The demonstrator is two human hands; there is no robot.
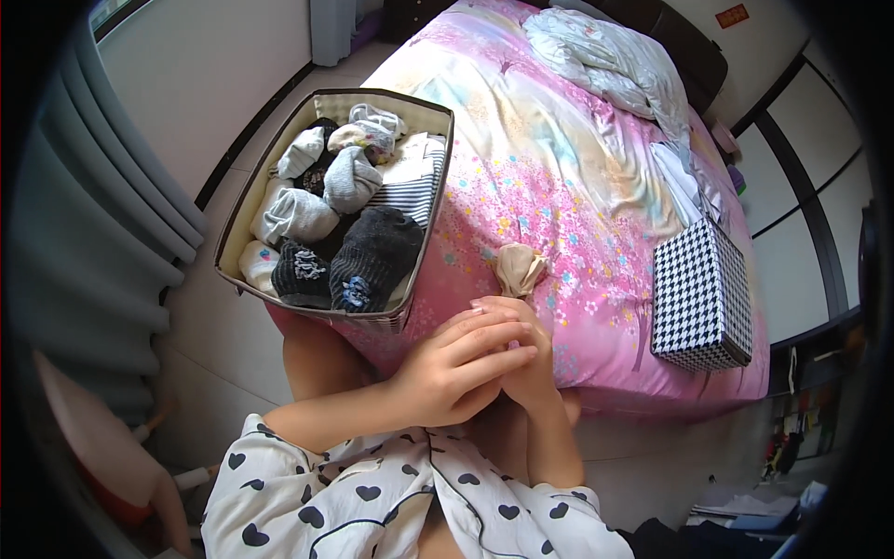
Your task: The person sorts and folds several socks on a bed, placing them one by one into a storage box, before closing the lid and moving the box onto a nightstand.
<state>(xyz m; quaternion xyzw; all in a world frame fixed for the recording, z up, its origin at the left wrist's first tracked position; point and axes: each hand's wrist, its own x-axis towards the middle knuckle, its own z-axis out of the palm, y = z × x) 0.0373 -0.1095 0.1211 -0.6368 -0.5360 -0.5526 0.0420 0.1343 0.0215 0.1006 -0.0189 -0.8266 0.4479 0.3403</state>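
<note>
My two hands are together in front of my body, at the near edge of the bed. The fingers of my left hand [463, 359] are stretched out and slightly apart, lying across my right hand [531, 371]. Most of my right hand's fingers are hidden behind the left, so I cannot see whether anything is between the palms. Just beyond my fingertips a beige bundle of thin fabric [519, 268], perhaps rolled socks, lies on the pink flowered bedsheet [587, 307]. To the left, a fabric storage box [430, 116] holds several rolled sock bundles [352, 180] and a striped folded cloth [410, 197].
A black-and-white houndstooth box [700, 296] sits at the bed's right side, beside white cloth [677, 177]. A crumpled pale quilt [610, 63] lies at the far end. Grey curtains [93, 242] hang at left. A reddish-brown chair-like object [102, 447] stands low on the left.
</note>
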